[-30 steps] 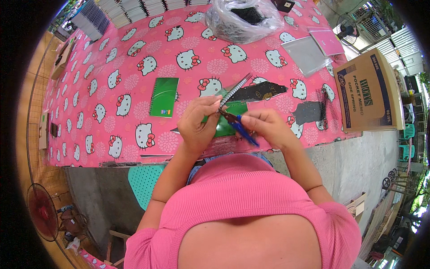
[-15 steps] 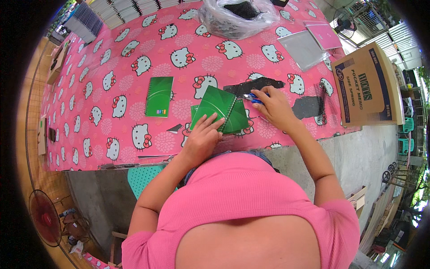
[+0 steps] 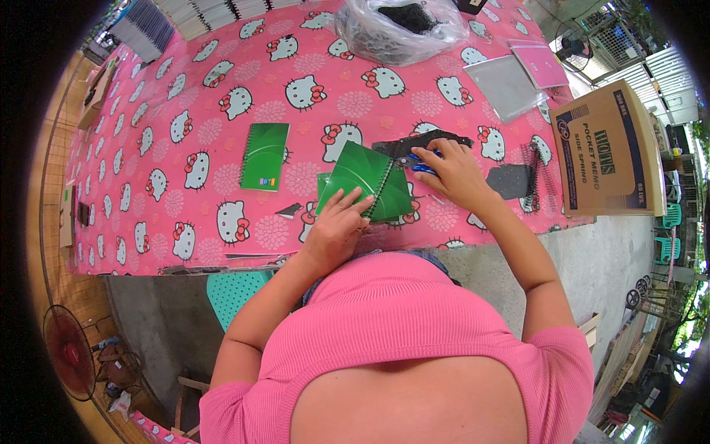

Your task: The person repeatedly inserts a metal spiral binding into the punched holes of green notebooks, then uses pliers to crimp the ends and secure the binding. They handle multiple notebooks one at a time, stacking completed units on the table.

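A green spiral notebook (image 3: 353,172) lies tilted on top of another green notebook (image 3: 400,198). My left hand (image 3: 336,226) rests on its lower part, fingers spread flat over the cover beside the black coil. My right hand (image 3: 455,174) is closed round small blue-handled pliers (image 3: 427,162). Their metal jaws reach the upper end of the coil; whether they grip the wire is too small to tell. A separate green notebook (image 3: 264,157) lies to the left.
Black scraps (image 3: 421,142) and loose black coils (image 3: 531,177) lie on the pink patterned tablecloth (image 3: 163,237). A cardboard box (image 3: 603,152) stands at the right edge. Toward the back are a clear plastic bag (image 3: 396,33), a pink notebook (image 3: 538,63) and notebook stacks (image 3: 140,31).
The whole view has shifted slightly. My right hand and the pliers stay at the coil's upper end, the jaws a little closer to it. My left hand keeps its place on the notebook.
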Motion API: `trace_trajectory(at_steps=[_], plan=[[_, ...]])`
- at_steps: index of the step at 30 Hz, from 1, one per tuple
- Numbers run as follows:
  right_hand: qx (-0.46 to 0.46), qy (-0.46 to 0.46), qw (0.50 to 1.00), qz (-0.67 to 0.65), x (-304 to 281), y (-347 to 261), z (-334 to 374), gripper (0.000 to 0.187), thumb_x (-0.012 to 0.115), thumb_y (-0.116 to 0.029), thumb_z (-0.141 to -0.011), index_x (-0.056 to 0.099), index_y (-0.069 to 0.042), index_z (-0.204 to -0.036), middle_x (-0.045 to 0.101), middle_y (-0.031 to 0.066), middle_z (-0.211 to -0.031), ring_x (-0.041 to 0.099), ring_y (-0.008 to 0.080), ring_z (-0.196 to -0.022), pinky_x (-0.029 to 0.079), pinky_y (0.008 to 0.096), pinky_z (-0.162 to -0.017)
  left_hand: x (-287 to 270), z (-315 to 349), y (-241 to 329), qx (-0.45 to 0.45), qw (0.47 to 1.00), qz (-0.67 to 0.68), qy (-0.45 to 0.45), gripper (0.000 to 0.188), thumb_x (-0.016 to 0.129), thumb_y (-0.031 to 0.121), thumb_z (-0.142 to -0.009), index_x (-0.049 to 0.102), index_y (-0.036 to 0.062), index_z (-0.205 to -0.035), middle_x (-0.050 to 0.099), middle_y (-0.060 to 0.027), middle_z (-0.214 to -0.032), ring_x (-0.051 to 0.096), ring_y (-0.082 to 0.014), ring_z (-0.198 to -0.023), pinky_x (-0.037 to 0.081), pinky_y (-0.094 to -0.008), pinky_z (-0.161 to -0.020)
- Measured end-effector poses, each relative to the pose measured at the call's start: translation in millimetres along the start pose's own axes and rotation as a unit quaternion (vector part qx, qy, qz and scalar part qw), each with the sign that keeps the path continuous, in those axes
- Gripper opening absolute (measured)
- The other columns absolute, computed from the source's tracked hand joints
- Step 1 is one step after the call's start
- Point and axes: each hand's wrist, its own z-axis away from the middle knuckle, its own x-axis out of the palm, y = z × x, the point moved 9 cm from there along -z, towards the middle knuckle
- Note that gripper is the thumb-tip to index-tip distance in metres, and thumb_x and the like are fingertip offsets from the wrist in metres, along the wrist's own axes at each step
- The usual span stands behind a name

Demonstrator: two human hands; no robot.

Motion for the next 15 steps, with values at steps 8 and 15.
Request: trace_trajectory(at_steps=[8, 15], plan=[[0.086, -0.032, 0.995, -0.024, 12, 17, 0, 0.051, 0.068, -0.054, -0.076, 0.064, -0.005, -0.092, 0.058, 0.0134, -0.081, 0.062, 0.0304, -0.079, 0.049, 0.0415, -0.063, -1, -2, 2, 0.001, 1.0, -0.003, -0.006, 0.011, 0.064, 0.0, -0.083, 0.054, 0.0032, -0.088, 0.062, -0.0138, -0.124, 0.052, -0.0374, -0.124, 0.035, -0.0532, -0.106], [0.146, -0.079, 0.985, -0.038, 4, 15, 1, 0.049, 0.067, -0.052, -0.078, 0.062, -0.005, -0.095, 0.059, 0.0138, -0.089, 0.063, 0.0307, -0.084, 0.049, 0.043, -0.067, 1, -1, 2, -0.007, 1.0, 0.002, -0.004, 0.013, 0.064, -0.001, -0.082, 0.054, 0.0037, -0.089, 0.063, -0.0138, -0.123, 0.051, -0.0373, -0.124, 0.034, -0.0535, -0.107]])
